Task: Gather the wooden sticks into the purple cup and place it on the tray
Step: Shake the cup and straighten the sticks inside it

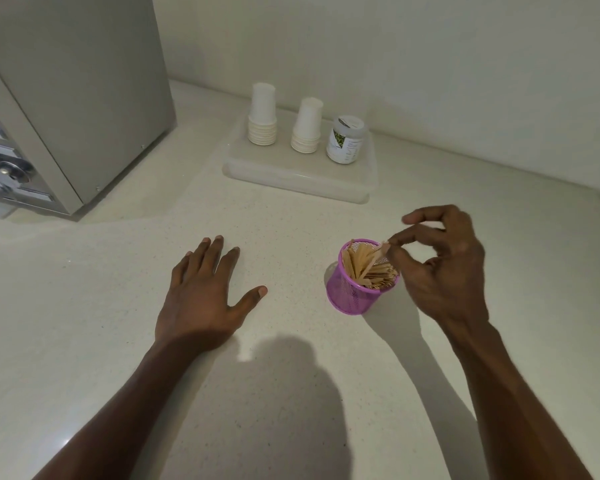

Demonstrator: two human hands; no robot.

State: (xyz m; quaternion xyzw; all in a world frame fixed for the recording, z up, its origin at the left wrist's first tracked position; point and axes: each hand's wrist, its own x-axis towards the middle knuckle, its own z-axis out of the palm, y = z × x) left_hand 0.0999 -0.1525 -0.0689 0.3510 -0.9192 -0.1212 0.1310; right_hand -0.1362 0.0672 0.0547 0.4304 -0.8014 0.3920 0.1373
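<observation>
A purple mesh cup (350,295) stands upright on the pale countertop, right of centre. Several wooden sticks (364,265) fill it and lean against its rim. My right hand (444,268) hovers at the cup's right rim, thumb and forefinger pinched on the top end of one stick. My left hand (201,299) lies flat on the counter to the cup's left, fingers spread, holding nothing. The translucent white tray (291,180) sits behind the cup, near the wall.
On the tray stand two stacks of white paper cups (262,116) (307,126) and a jar with a green label (345,140). A tall grey appliance (70,98) occupies the back left. The wall runs close behind the tray.
</observation>
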